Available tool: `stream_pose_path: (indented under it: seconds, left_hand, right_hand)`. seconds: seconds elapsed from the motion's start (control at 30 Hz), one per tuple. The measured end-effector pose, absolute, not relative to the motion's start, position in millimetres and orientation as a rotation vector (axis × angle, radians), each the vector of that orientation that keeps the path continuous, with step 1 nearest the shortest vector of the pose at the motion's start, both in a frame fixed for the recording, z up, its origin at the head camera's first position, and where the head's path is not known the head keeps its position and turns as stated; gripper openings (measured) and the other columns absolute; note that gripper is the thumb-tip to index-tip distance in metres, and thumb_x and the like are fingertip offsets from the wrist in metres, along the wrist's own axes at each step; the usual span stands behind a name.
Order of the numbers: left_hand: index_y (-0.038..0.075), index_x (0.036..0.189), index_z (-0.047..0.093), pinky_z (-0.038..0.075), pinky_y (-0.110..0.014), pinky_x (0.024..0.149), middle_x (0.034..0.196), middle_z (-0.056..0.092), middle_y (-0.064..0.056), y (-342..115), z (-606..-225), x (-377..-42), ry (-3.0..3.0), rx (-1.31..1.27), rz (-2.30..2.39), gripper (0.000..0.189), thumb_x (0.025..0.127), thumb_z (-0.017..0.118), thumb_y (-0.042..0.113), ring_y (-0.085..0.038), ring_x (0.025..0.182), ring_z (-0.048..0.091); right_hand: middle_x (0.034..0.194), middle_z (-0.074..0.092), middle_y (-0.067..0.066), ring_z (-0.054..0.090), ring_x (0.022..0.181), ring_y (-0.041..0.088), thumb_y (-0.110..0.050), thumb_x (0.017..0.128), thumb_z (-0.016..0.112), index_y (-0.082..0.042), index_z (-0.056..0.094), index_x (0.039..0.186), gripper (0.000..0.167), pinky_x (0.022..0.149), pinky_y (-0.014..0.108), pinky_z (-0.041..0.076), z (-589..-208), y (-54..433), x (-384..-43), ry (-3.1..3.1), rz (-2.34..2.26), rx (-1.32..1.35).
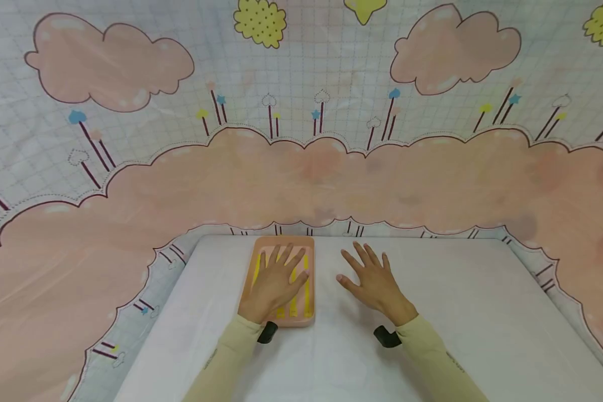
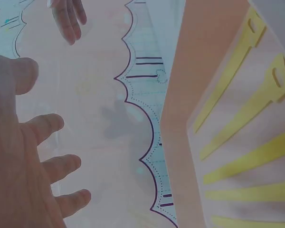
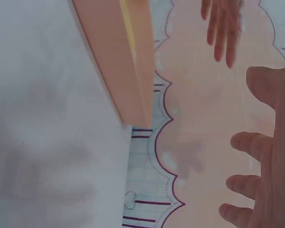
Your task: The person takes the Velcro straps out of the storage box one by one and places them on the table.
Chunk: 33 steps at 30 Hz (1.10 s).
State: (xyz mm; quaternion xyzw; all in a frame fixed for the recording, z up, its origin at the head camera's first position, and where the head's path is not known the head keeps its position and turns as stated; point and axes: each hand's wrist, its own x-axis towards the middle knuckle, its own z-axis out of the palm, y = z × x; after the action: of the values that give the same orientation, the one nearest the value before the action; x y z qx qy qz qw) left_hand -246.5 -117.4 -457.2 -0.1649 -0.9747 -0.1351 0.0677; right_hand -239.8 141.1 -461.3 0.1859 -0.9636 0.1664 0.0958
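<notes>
An orange-pink tray (image 1: pixel 296 323) lies on the white table, left of centre. Inside it are several flat yellow strips (image 2: pixel 270 88), some showing an oval hole at a wider end; their exact kind is unclear. Over the tray spreads my left hand (image 1: pixel 273 285), fingers straight and apart, hiding part of the strips. In the left wrist view this hand (image 2: pixel 19 147) appears above the contents, gripping nothing. To the right of the tray my right hand (image 1: pixel 377 285) hovers over the tabletop with its fingers spread, holding nothing. The tray's side wall (image 3: pixel 111 57) also shows in the right wrist view.
The white table (image 1: pixel 457 307) extends on both sides of the tray. Behind it hangs a cloth (image 1: pixel 331 184) printed with clouds and stars. Dark wrist-worn devices (image 1: pixel 268 333) sit at both cuffs.
</notes>
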Motion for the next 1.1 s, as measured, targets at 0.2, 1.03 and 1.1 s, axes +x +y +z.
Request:
stream_pose_path:
  seconds: [0.2, 1.03, 1.1]
  left_hand:
    - [0.03, 0.153, 0.036, 0.013, -0.062, 0.119, 0.162, 0.029, -0.008, -129, -458, -245, -2.887, -0.473, -0.404, 0.06, 0.1, 0.037, 0.058, -0.035, 0.151, 0.019]
    - [0.02, 0.151, 0.04, 0.044, -0.062, 0.099, 0.158, 0.035, -0.013, -185, -471, -236, -2.834, -0.294, -0.547, 0.059, 0.098, 0.055, 0.04, -0.039, 0.143, 0.035]
    - [0.018, 0.15, 0.042, 0.047, -0.061, 0.095, 0.155, 0.039, -0.014, -191, -474, -235, -2.822, -0.277, -0.562, 0.057, 0.098, 0.057, 0.036, -0.038, 0.14, 0.039]
  right_hand:
    - [0.163, 0.026, 0.009, 0.023, 0.15, 0.036, -0.061, 0.096, 0.045, -0.027, 0.038, 0.152, 0.066, 0.113, 0.07, 0.017, -460, 133, -242, -2.83, 0.511, 0.597]
    - [0.157, 0.037, 0.012, 0.032, 0.146, 0.038, -0.049, 0.096, 0.056, -0.021, 0.045, 0.149, 0.061, 0.113, 0.063, 0.028, -463, 95, -246, -2.758, 0.546, 0.76]
    - [0.157, 0.037, 0.013, 0.032, 0.145, 0.038, -0.048, 0.096, 0.056, -0.02, 0.045, 0.148, 0.061, 0.113, 0.059, 0.031, -463, 93, -246, -2.761, 0.552, 0.764]
